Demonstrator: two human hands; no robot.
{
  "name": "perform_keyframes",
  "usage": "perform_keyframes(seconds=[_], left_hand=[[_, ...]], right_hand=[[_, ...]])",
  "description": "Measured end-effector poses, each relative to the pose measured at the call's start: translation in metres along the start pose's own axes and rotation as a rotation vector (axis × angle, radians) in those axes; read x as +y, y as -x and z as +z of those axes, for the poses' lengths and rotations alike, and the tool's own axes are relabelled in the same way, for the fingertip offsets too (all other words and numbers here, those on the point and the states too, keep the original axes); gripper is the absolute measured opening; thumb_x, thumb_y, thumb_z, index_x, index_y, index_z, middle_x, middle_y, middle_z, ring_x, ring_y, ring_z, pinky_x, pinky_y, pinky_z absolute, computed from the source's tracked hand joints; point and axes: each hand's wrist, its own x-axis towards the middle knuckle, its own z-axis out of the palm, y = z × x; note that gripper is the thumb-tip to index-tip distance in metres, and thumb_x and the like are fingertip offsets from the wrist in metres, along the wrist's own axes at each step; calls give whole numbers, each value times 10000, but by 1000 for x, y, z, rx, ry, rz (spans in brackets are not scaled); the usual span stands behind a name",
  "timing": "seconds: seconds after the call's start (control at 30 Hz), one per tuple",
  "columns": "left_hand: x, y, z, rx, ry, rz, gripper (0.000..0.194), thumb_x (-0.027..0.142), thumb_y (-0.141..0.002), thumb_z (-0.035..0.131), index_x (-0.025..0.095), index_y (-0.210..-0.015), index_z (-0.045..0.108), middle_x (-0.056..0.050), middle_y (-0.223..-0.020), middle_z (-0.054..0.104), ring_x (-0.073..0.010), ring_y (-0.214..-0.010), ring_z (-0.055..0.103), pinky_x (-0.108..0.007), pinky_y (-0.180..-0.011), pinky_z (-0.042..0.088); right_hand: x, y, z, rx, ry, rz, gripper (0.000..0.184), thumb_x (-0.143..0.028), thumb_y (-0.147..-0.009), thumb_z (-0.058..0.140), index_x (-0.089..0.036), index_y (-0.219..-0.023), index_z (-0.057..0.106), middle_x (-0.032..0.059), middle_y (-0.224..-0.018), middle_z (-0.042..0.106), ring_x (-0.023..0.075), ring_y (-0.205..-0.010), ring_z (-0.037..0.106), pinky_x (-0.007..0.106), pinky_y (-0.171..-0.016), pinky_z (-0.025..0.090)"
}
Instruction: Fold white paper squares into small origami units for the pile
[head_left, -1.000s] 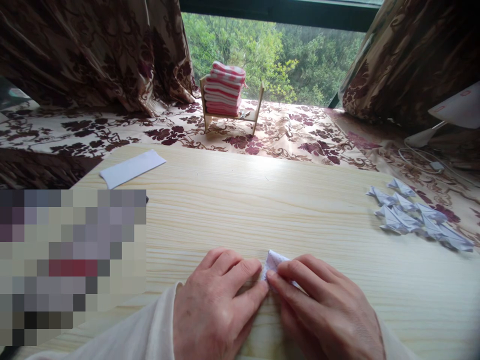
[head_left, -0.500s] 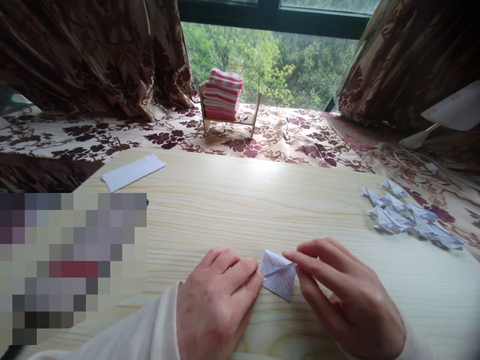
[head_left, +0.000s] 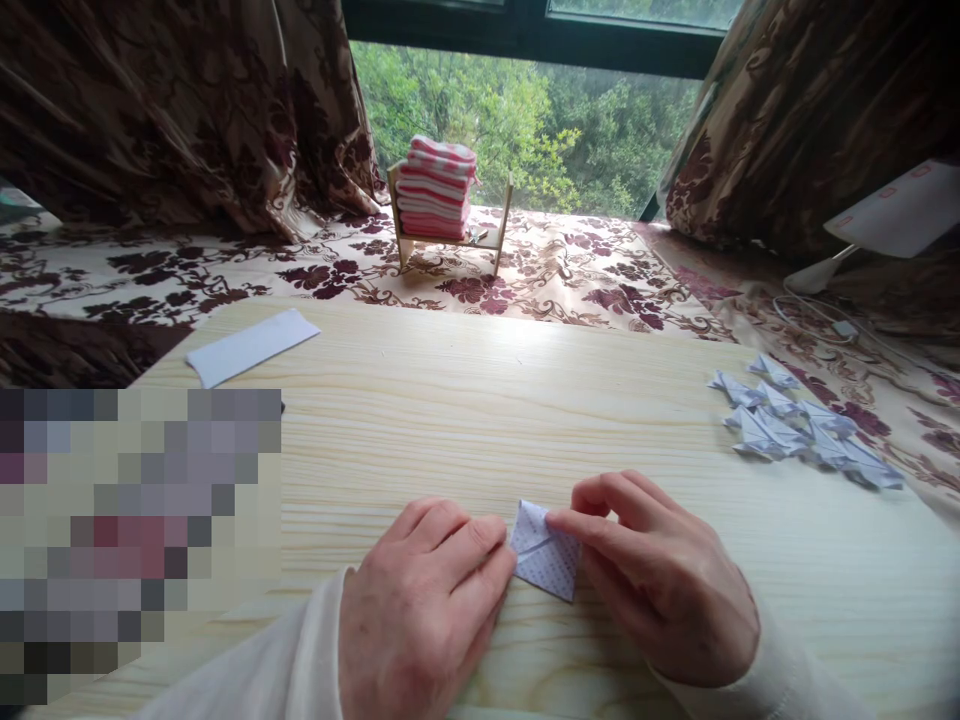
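A small square of folded paper (head_left: 546,560), white with a fine printed pattern, lies on the wooden table (head_left: 420,420) between my hands. A slanting fold crosses its face. My left hand (head_left: 431,595) is closed, its fingertips pressing the paper's left edge down. My right hand (head_left: 660,570) pinches the upper right part; the index fingertip rests on the face and the thumb is along the right edge, partly hidden. Several folded paper shapes (head_left: 806,425) with pointed tips lie in a group at the table's right side.
A white paper strip (head_left: 253,347) lies at the back left. A blurred-out patch (head_left: 139,540) hides the left of the table. Beyond the table, a small wooden stand (head_left: 497,235) holds folded pink-and-white cloths (head_left: 435,190). A white lamp (head_left: 900,210) stands at the right.
My right index finger has moved inward from the paper's right corner onto its face, and my thumb is closer to its edge. The view has shifted slightly right.
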Motion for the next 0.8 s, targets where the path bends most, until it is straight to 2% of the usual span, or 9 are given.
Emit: perform_keyframes(seconds=[0.1, 0.3, 0.4, 0.47, 0.6, 0.8], left_hand=[[-1, 2, 2, 24, 12, 2, 204, 95, -867, 467, 155, -923, 654, -39, -927, 686, -177, -791, 564, -336, -692, 473], [1, -2, -2, -51, 29, -32, 187, 89, -858, 487, 149, -943, 642, -34, -937, 684, -178, -800, 554, -337, -710, 463], [2, 0, 1, -15, 31, -30, 234, 148, -881, 451, 146, -1050, 614, -45, -931, 669, -190, -795, 528, -361, -702, 443], [4, 1, 5, -32, 9, -34, 275, 217, -883, 457, 151, -1113, 592, -54, -957, 655, -206, -798, 508, -387, -709, 426], [7, 3, 9, -83, -61, -45, 270, 264, -867, 475, 154, -1075, 609, -56, -1012, 634, -220, -822, 486, -415, -761, 397], [8, 4, 10, -89, -115, -37, 267, 260, -858, 485, 146, -1065, 610, -41, -1032, 629, -208, -829, 475, -384, -782, 373]], right_hand=[[-1, 0, 2, -10, 16, -14, 272, -85, -827, 428, -189, -921, 661, 70, -810, 573, 165, -702, 499, 284, -580, 425], [-2, 0, 4, -16, 23, -7, 289, -75, -836, 415, -185, -946, 658, 73, -816, 567, 165, -709, 482, 286, -585, 417], [-2, 1, 5, -17, 30, -11, 289, -76, -835, 418, -186, -956, 656, 73, -818, 564, 165, -709, 480, 283, -583, 416], [-3, 1, 5, -16, 29, -14, 290, -70, -832, 419, -182, -962, 653, 74, -823, 563, 167, -710, 480, 283, -583, 414], [-2, 2, 5, -26, 23, -18, 282, -78, -830, 418, -184, -966, 641, 75, -836, 560, 176, -727, 485, 294, -593, 418], [-1, 2, 6, -77, 21, -51, 383, -108, -821, 428, -141, -1189, 530, 102, -936, 571, 203, -803, 507, 334, -664, 463]])
